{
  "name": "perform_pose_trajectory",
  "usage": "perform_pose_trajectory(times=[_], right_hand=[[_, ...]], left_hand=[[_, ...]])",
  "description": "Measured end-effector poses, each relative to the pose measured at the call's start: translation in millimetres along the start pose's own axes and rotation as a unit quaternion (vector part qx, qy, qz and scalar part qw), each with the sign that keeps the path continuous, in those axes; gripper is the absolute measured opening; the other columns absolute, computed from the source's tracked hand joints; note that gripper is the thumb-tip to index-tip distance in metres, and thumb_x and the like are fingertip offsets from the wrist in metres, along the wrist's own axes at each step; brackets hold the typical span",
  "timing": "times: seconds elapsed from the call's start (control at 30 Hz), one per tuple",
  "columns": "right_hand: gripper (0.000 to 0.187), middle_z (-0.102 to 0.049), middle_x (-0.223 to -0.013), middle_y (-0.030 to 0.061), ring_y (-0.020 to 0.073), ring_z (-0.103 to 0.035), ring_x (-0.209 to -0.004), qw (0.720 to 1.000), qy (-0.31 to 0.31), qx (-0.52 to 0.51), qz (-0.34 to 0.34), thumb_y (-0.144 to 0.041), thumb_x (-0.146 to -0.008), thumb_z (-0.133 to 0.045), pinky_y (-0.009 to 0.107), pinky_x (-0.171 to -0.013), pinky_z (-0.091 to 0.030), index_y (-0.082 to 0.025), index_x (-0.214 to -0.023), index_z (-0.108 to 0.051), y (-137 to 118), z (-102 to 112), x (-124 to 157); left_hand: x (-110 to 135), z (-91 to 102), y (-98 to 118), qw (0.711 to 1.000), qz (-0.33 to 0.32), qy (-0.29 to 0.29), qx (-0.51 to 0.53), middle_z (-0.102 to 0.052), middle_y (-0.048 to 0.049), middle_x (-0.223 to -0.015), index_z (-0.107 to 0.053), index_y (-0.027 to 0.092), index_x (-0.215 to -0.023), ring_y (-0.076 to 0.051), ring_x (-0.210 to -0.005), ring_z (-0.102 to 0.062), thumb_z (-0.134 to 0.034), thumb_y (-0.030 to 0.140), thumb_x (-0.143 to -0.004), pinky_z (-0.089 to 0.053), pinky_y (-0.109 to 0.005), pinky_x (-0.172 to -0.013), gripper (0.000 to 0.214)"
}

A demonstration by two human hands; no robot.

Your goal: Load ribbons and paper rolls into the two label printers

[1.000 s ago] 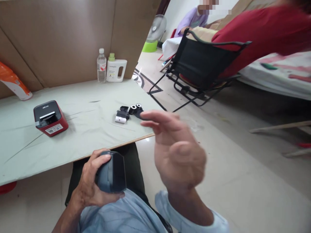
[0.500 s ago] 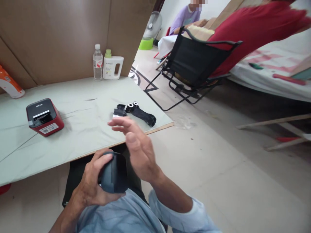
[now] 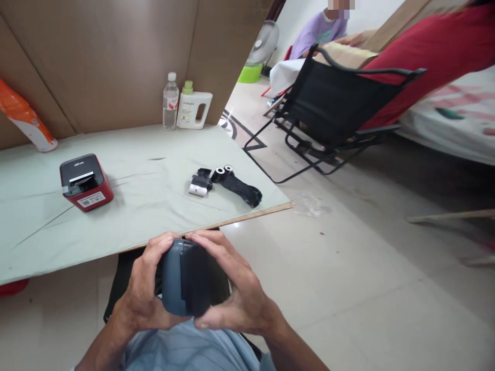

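My left hand (image 3: 141, 288) grips the left side of a small dark blue and black printer (image 3: 180, 278), fingers at its top edge and thumb at its lower edge. On its right side, my right hand (image 3: 235, 288) is closed around the black part, thumb low and fingers over the top. The printer is held above my lap, just in front of the table edge. Across the table stands a red printer (image 3: 87, 183) with a black top and a white label. Small rolls with black wrapping (image 3: 201, 183) lie near the table's right corner, beside a black wrapped bundle (image 3: 240, 188).
A clear water bottle (image 3: 170, 103) and a white jug (image 3: 193, 111) stand against the cardboard panel (image 3: 127, 56). An orange and white packet (image 3: 27, 116) leans at the left. Beyond the table (image 3: 77, 242) are a black folding chair (image 3: 332, 98), a fan (image 3: 263, 44) and two people.
My right hand has come down from the air onto the printer's right side. The view has shifted, so the table and chair appear farther right. My left hand keeps its hold.
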State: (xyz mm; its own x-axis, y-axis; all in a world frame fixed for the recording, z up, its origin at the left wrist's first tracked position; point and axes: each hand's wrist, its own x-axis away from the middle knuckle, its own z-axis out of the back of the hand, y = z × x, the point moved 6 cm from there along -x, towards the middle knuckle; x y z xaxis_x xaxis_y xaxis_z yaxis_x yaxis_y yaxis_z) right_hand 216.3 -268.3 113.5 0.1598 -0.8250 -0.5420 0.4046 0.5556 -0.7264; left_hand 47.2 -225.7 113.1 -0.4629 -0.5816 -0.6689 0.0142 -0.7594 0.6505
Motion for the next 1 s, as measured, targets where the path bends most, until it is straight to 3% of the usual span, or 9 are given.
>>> perform_pose_trajectory(times=[0.2,0.63,0.8,1.0], right_hand=[[0.094,-0.062,-0.137,0.0192,0.0377,-0.065,-0.126,1.000,0.022,-0.003,0.015,-0.067,-0.082,-0.081,0.053,-0.106,-0.058,-0.019,-0.156,-0.049,-5,2,-5],[0.101,-0.062,-0.138,0.0200,0.0386,-0.064,-0.128,0.999,0.001,0.027,0.021,-0.070,-0.080,-0.081,0.053,-0.107,-0.057,-0.019,-0.159,-0.045,-5,4,-5],[0.099,-0.061,-0.136,0.0200,0.0375,-0.065,-0.125,0.998,0.005,0.054,0.029,-0.058,-0.081,-0.086,0.053,-0.104,-0.059,-0.020,-0.161,-0.041,-9,4,-6],[0.100,-0.066,-0.128,0.0180,0.0361,-0.069,-0.115,0.997,0.010,0.072,0.034,-0.049,-0.078,-0.090,0.051,-0.095,-0.063,-0.022,-0.161,-0.042,-12,6,-7]], left_hand=[[0,-0.4,1,1.000,0.020,0.010,-0.001,-0.063,-0.0218,-0.139,-0.038,0.024,-0.160,-0.038,-0.129,-0.066,-0.095,0.051,-0.070,-0.056,-0.054,-0.107,0.110],[-4,0.8,3,1.000,0.018,-0.001,-0.011,-0.062,-0.0237,-0.139,-0.037,0.022,-0.160,-0.039,-0.128,-0.065,-0.092,0.050,-0.074,-0.057,-0.055,-0.105,0.106],[-2,1.4,1,1.000,0.010,0.002,-0.010,-0.062,-0.0222,-0.139,-0.037,0.023,-0.160,-0.038,-0.127,-0.065,-0.087,0.051,-0.079,-0.057,-0.055,-0.104,0.099],[1,1.2,-2,0.999,0.028,-0.017,-0.017,-0.061,-0.0224,-0.141,-0.037,0.024,-0.161,-0.039,-0.129,-0.064,-0.090,0.050,-0.076,-0.057,-0.053,-0.105,0.104]])
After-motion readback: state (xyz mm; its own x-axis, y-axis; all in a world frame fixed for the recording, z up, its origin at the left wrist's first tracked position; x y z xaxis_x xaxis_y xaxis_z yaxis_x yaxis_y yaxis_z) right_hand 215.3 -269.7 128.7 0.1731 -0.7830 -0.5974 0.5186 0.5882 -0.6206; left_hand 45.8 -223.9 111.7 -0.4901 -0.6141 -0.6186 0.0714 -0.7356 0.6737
